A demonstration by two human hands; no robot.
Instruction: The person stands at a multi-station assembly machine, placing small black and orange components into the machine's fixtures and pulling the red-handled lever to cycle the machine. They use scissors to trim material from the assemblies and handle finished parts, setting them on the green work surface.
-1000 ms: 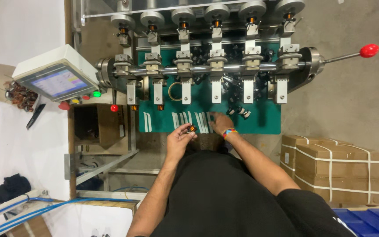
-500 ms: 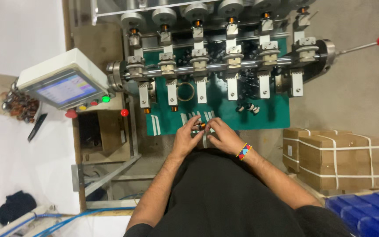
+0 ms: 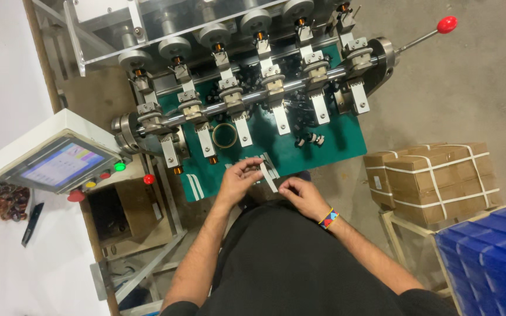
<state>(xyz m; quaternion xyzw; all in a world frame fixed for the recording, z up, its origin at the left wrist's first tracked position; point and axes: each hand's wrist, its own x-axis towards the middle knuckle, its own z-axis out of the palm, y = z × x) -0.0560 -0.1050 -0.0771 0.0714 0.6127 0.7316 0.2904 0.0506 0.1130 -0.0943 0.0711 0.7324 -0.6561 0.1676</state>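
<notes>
Both my hands meet over the near edge of the green machine bed (image 3: 335, 143). My left hand (image 3: 238, 181) pinches the top end of a thin white strip (image 3: 268, 177). My right hand (image 3: 303, 196), with a coloured bracelet at the wrist, holds the strip's lower end with closed fingers. More white strips (image 3: 193, 186) lie flat on the green bed just left of my left hand. Above them runs the winding machine's steel shaft (image 3: 253, 99) with several spindle stations.
A control box with a screen (image 3: 57, 161) and coloured buttons stands at left. A red-knobbed lever (image 3: 446, 24) sticks out at upper right. Strapped cardboard boxes (image 3: 434, 178) and a blue crate (image 3: 493, 257) sit at right. A tape ring (image 3: 225, 134) lies on the bed.
The view has swung and tilted, and the machine now sits slanted. My hands have drawn slightly apart, with the white strip stretched between them.
</notes>
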